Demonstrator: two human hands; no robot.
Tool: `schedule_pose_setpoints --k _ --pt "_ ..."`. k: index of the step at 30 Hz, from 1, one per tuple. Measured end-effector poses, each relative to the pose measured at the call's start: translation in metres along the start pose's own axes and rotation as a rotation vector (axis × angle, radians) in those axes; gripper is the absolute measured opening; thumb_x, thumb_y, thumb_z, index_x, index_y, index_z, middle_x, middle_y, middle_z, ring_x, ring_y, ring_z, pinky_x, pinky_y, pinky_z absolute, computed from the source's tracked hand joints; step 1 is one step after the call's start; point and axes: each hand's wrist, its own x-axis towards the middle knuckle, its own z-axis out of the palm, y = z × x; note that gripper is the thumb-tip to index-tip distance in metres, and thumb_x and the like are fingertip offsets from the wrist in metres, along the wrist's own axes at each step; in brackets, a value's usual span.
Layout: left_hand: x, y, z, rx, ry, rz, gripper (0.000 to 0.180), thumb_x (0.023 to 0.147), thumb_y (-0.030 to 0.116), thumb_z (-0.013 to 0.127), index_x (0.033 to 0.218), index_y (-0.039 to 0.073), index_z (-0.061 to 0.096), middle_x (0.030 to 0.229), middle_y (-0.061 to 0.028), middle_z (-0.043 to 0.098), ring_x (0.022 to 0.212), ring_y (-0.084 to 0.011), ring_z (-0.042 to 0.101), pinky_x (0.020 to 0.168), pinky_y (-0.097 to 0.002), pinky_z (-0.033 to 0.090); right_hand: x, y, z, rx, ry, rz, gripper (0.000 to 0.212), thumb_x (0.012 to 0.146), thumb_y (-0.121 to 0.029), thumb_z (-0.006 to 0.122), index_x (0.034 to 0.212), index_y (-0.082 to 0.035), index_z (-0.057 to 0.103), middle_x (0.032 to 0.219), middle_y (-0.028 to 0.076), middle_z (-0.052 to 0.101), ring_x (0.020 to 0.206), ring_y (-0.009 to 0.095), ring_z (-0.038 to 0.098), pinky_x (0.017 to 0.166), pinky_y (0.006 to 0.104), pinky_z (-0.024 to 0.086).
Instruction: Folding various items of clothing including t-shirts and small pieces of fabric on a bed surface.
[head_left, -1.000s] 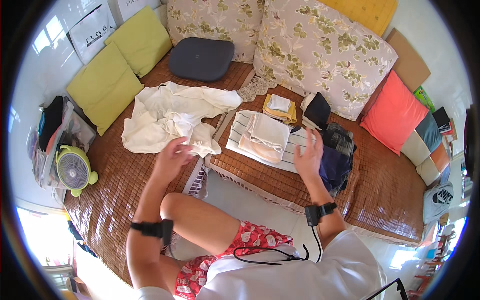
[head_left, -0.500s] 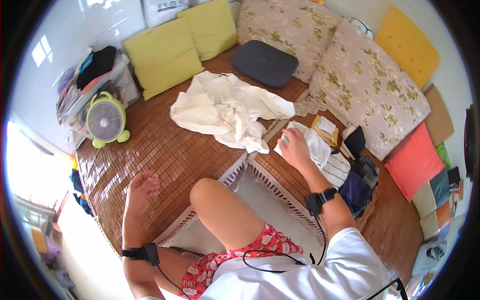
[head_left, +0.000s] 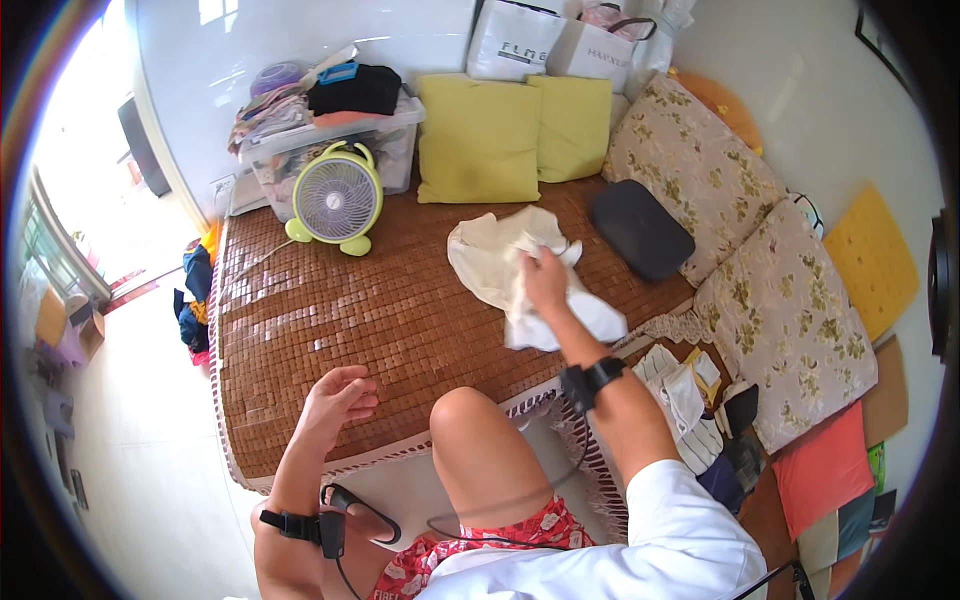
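Right hand at the garment, left hand apart from it. We see the cream-white garment [head_left: 485, 268] lying crumpled on the brown tiled mat [head_left: 400, 300], ahead of the body and a little to the right of the raised knee [head_left: 460, 410]. Its longer spread runs aslant, from the far left down to the near right, though the bunching leaves its true long axis uncertain. The right hand [head_left: 542, 278] is the nearer one: we find it over the middle of the cloth, its fingers closed on a gathered fold. The left hand [head_left: 343, 400] is held above the near part of the mat, empty, with fingers parted and loosely curled; from it the garment lies forward and to the right, well apart. We note the dark grey cushion [head_left: 643, 230] just beyond the garment on the right, the green fan [head_left: 337, 195] far to its left, and the folded clothes [head_left: 672, 390] nearer, to the right of the right forearm.
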Motion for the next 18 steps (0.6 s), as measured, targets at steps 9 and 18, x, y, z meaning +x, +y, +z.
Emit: schedule_pose_setpoints --k 9,18 --pt "0.065 -0.042 -0.042 -0.954 -0.358 0.116 0.042 0.095 0.033 0.046 0.126 0.006 0.056 0.115 -0.0164 0.063 0.103 -0.0340 0.063 0.088 -0.0501 0.054 -0.145 -0.214 0.055 0.306 -1.202 -0.609 0.039 0.087 -0.015 0.065 0.125 -0.005 0.060 0.121 0.017 0.063 0.108 0.026 0.062 0.091 0.0358 0.050" --pt "0.061 -0.009 -0.039 -1.019 -0.312 0.144 0.029 0.098 0.022 0.047 0.114 0.001 0.060 0.106 -0.0141 0.066 0.092 -0.0266 0.067 0.080 -0.0411 0.057 -0.133 -0.164 0.095 0.082 -0.759 -0.589 0.074 0.070 -0.011 0.074 0.138 -0.006 0.046 0.133 0.023 0.047 0.118 0.038 0.053 0.100 0.0452 0.045"
